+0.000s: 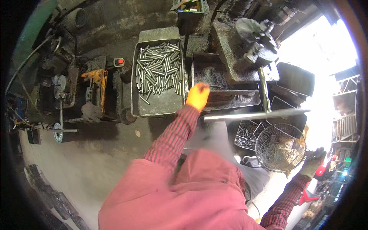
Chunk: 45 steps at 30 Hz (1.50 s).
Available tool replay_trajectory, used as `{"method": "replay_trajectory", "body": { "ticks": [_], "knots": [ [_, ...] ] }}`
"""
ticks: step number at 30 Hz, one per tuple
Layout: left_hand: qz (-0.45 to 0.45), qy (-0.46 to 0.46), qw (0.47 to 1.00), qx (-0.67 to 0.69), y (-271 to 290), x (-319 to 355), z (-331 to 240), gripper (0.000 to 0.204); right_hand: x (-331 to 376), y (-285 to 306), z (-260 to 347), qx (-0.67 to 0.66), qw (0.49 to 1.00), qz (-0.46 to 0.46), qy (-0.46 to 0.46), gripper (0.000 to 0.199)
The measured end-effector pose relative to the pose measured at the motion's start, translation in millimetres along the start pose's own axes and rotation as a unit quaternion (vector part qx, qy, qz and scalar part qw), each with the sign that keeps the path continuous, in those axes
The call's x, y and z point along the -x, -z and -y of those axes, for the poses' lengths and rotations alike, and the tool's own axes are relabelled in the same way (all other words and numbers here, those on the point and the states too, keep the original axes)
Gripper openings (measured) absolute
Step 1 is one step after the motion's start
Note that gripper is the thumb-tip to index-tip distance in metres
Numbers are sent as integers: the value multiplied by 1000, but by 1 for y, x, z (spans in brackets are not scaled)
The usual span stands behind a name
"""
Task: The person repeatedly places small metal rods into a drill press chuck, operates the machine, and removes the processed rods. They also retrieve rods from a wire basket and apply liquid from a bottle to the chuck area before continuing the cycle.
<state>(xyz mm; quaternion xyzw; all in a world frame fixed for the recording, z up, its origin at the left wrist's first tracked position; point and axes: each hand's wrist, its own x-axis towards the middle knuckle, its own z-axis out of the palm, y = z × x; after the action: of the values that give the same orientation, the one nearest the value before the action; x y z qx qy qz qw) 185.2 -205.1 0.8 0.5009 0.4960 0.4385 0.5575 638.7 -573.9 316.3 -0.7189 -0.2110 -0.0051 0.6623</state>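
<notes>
My left hand [198,96], in an orange glove with dark fingertips, is closed at the left corner of a dark, grimy tray [239,100]. What its fingers hold, if anything, is hidden. Just left of it stands a metal bin [159,109] with many short steel rods [159,68] piled in its far part. Off to the right, my right hand [315,163] wears a greyish glove and is closed round the handle side of a round wire-mesh basket [280,147]. Some pale brownish stuff shows through the mesh.
A steel T-shaped bar handle [257,115] juts toward me from a heavy machine [253,46]. Below it sits a container of small metal pins [247,134]. At left are a machine with a handwheel [58,132], an orange cloth [97,78] and a red button [120,61].
</notes>
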Motion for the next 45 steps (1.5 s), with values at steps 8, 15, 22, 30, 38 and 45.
{"method": "replay_trajectory", "body": {
  "ticks": [8,15,22,30,38,45],
  "knots": [
    [83,123,941,-303,-72,-215,16,26,-3,-44,-16,-153,981,-51,-112,52],
    [406,68,651,-637,-124,-256,119,40,-12,-37,-25,-69,992,-1,-106,45],
    [147,108,896,-406,-152,-282,190,39,-6,-56,-25,-14,993,-18,-115,58],
    [297,69,831,-465,-139,-211,108,32,-1,-79,-30,-18,992,-27,-118,58],
    [334,37,782,-524,-117,-176,95,30,-9,-84,-28,-24,994,-14,-105,59],
    [323,14,795,-514,-111,-176,95,32,-13,-84,-22,-19,995,-27,-98,59]
  ]
}}
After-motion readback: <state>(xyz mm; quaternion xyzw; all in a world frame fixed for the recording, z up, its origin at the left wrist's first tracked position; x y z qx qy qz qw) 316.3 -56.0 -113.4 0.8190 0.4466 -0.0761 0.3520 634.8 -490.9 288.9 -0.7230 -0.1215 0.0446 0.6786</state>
